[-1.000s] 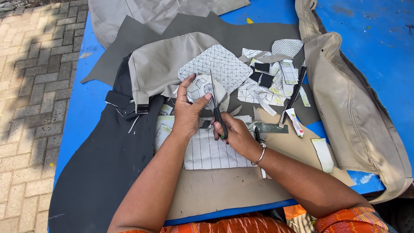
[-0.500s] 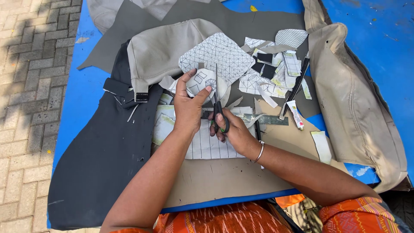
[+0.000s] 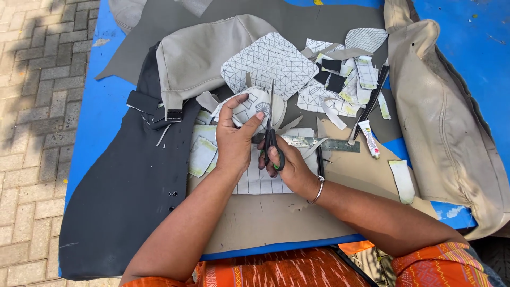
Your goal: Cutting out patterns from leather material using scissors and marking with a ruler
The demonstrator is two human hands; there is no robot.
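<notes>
My left hand (image 3: pixel 234 139) grips a rounded white fabric piece (image 3: pixel 251 104) printed with grey lines, holding it up over the work surface. My right hand (image 3: pixel 287 165) holds black-handled scissors (image 3: pixel 271 133), fingers through the loops, blades pointing away from me and running up into the white piece beside my left thumb. Under both hands lies a white sheet with ruled lines (image 3: pixel 260 178) on a tan board (image 3: pixel 276 212).
A blue table (image 3: pixel 101 117) carries a dark grey fabric panel (image 3: pixel 127 196), a beige padded cover (image 3: pixel 196 53), a quilted white patch (image 3: pixel 268 64), several scraps (image 3: pixel 345 79), a metal ruler (image 3: pixel 324 143), a glue tube (image 3: pixel 369 138) and beige material (image 3: pixel 441 117) on the right. Brick paving (image 3: pixel 32 106) lies left.
The view has shifted slightly toward the table. My hands stay together on the white piece, with the scissors working a little further into it.
</notes>
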